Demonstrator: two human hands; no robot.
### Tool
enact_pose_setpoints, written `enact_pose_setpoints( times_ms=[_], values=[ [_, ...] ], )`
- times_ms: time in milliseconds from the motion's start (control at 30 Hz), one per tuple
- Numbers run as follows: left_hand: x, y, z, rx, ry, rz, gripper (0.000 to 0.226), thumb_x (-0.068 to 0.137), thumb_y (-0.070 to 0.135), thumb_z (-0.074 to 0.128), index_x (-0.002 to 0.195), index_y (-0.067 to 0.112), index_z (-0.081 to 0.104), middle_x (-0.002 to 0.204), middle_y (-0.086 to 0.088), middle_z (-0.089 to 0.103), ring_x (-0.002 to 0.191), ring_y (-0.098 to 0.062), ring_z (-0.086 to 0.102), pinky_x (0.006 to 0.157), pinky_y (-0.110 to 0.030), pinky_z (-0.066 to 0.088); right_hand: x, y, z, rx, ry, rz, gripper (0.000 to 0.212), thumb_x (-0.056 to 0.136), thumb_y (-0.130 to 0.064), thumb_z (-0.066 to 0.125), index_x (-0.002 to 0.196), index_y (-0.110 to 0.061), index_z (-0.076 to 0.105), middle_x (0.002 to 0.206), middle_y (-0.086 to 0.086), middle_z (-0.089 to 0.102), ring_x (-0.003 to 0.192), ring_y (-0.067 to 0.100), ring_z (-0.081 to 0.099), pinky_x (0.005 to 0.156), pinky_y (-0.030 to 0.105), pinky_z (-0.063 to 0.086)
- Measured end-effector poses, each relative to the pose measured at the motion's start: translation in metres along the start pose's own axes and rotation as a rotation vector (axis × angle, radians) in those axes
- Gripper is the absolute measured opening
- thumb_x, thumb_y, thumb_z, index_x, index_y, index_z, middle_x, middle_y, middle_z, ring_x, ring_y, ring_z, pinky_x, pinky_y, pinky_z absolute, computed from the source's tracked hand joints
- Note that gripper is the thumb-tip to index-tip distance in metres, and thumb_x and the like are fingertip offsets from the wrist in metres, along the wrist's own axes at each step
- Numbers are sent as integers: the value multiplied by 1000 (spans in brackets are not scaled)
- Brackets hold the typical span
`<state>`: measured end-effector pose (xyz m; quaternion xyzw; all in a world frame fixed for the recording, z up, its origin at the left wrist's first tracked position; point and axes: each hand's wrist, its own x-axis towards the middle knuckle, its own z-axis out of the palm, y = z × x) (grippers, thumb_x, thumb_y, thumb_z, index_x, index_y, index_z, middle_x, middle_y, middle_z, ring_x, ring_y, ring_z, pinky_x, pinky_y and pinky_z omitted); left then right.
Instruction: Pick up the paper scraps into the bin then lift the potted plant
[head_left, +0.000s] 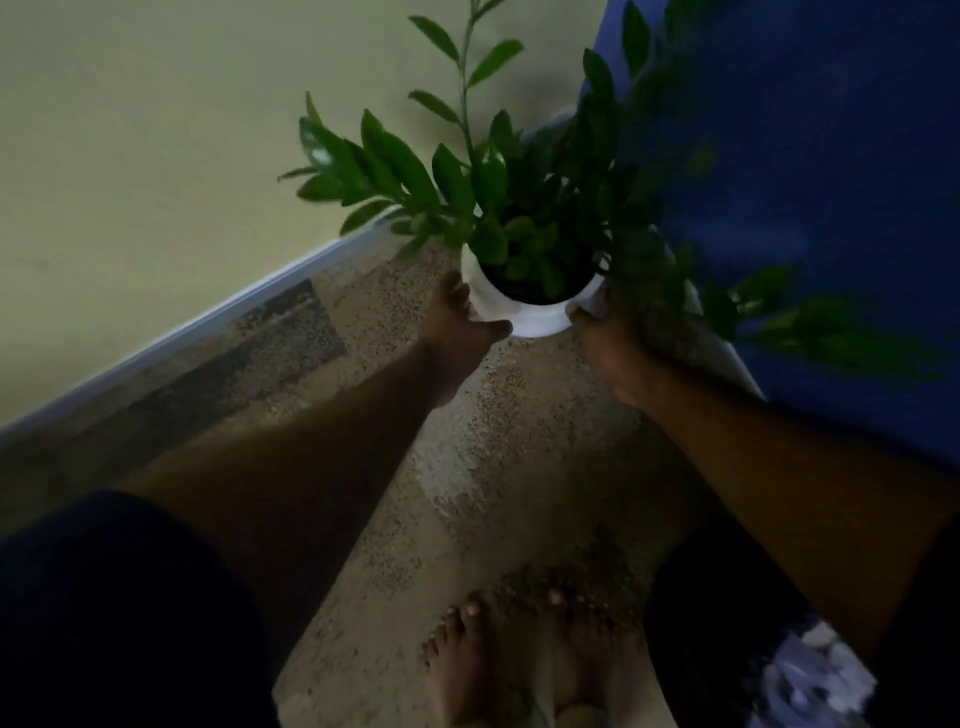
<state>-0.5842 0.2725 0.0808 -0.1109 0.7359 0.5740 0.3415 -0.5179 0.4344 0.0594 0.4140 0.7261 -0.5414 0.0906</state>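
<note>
Pale wall (156, 130) at left, white skirting along speckled floor (493, 467). Left hand (457, 322) pressed on left side of white pot (524, 317), thumb curled across its front. Potted plant (498, 208) in middle, between both hands, near wall corner. Right hand (613, 343) grips pot's right side, fingers hidden under leaves. Blue surface (831, 208) at right. Bare feet (457, 670) below; pale scraps (810, 670) bottom right, blurred.

The potted plant (530, 291) stands on the floor (519, 467) in front of the bare feet (519, 660), with the left hand (460, 332) on its left side, the right hand (608, 343) on its right, the wall (156, 156) behind.
</note>
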Motion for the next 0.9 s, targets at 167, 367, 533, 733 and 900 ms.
enact_pose_setpoints(
  times_ms=[167, 367, 533, 733, 900],
  values=[
    [-50, 4, -22, 560, 62, 49, 96, 81, 29, 75, 153, 24, 13, 159, -6, 26, 143, -29, 32, 106, -40, 39, -67, -1, 3, -405, -55, -135, 76, 88, -27, 64, 150, -19, 21, 153, 8, 35, 139, 24, 36, 111, 33, 34],
    [-140, 41, -66, 1084, 183, 345, 85, 89, 53, 52, 154, 17, 12, 164, -4, -2, 151, -26, 0, 116, -40, 17, -163, -52, -18, -885, -22, -574, 78, 87, -44, 57, 149, -9, 25, 152, 18, 34, 141, 33, 32, 116, 45, 29],
    [-205, 96, -96, 1263, 275, 430, 87, 90, 66, 31, 155, 15, 1, 164, -6, -2, 151, -24, -6, 122, -42, 10, -220, -124, -47, -985, 97, -728, 88, 87, -59, 46, 150, -4, 18, 157, 18, 22, 147, 30, 16, 120, 45, 15],
    [-263, 185, -122, 1423, 357, 559, 90, 90, 69, 25, 154, 8, 8, 164, -10, 4, 151, -25, -1, 122, -43, 9, -260, -225, -86, -1036, 157, -828, 94, 85, -67, 32, 151, -3, 12, 160, 16, 13, 149, 31, 8, 121, 47, 11],
    [-302, 313, -141, 1426, 469, 777, 90, 90, 70, 25, 153, 7, 13, 164, -10, 8, 151, -26, 3, 122, -45, 14, -288, -343, -132, -951, 323, -978, 95, 85, -70, 39, 150, -4, 20, 157, 17, 23, 147, 31, 17, 120, 46, 13]
  ],
)
